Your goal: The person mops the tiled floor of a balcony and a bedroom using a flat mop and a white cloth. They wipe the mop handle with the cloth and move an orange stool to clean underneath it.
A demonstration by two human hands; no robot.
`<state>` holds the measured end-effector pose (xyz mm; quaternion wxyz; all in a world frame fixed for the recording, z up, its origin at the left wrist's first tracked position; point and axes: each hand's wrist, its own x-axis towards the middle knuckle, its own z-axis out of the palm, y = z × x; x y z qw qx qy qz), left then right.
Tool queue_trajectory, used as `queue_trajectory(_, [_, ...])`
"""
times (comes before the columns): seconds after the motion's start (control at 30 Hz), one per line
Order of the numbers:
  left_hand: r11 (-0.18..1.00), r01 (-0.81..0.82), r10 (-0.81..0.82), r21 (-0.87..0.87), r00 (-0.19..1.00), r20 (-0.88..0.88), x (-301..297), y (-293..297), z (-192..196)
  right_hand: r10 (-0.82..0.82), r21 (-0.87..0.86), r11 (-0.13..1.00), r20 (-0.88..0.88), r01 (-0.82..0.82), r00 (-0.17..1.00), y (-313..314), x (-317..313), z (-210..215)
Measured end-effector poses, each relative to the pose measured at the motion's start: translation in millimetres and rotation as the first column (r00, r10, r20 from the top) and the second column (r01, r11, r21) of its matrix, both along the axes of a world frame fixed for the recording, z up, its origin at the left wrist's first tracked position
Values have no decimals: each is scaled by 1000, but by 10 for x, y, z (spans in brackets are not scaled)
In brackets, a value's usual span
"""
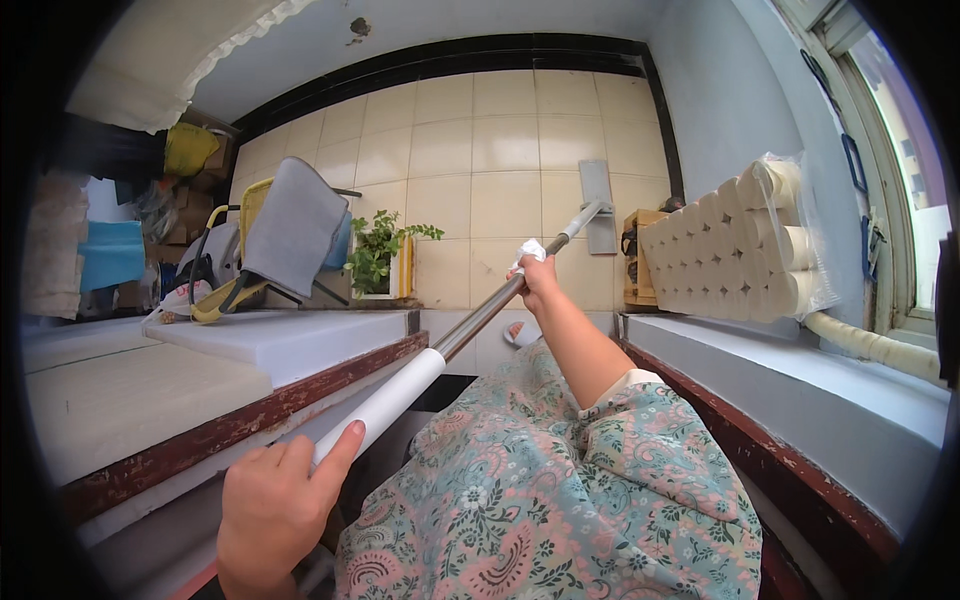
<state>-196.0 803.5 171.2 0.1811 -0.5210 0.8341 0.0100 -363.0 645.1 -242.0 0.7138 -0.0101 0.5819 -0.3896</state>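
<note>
A long flat mop runs slantwise across the view, from its white grip point(390, 400) near me to its grey flat head point(597, 185) on the tiles. My left hand point(278, 505) is closed round the near end of the grip, with the thumb laid along it. Farther down, my right hand point(537, 282) is wrapped round the metal pole point(485, 318). A crumpled white tissue or cloth point(528, 252) sits between that hand and the pole. The mop head lies flat on the floor, left of a wooden box.
Beige tiles point(440, 205) reach a black skirting point(440, 62). On the left stand a grey-seated chair point(295, 225) and a leafy potted plant point(380, 245). Right, a pack of paper rolls point(725, 240) is above a wooden box point(640, 265). Dark red, chipped doorway edges point(260, 420) flank me.
</note>
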Motion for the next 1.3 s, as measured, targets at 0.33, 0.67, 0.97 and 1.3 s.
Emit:
queue_trajectory(0.33, [997,19,-16,76,999,-42,330,684,179,-22,70,997,6,22,1000,1137,77,103])
queue_trajectory(0.67, [998,7,-7,64,1000,-8,510,1312,167,-1,113,994,16,-1,1000,1728,388,143])
queue_trajectory(0.97, [993,-70,76,-100,995,58,770,1468,482,62,100,993,77,-69,995,1729,1224,442])
queue_trajectory(1.3, [966,-256,250,49,861,-443,1421,1502,450,300,66,951,32,-302,953,1780,1115,585])
